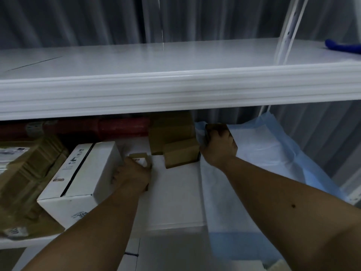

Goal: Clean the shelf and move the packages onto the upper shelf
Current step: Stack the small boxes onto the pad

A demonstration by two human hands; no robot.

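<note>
Two white shelves fill the view. The upper shelf [175, 61] is bare apart from one blue cloth [343, 48] at its far right edge. The lower shelf [175, 196] below it carries the packages. One blue-and-white absorbent sheet [263, 153] is draped over its right part and hangs off the front. At the left lies one large white carton [82, 178], with a stack of brown cardboard boxes [29, 173] further left, blurred so their count cannot be told. Along the back runs what looks like one red roll [109, 127]. Near the middle back stand two brown boxes, a taller one [172, 130] behind and a lower one [181, 153] in front, touching it.

Both arms reach under the upper shelf. The left hand [132, 176] is closed around one small brown box [141, 159] with a white label, just beside the white carton. The right hand [218, 147] grips another small brown box [214, 127] at the sheet's left edge.
</note>
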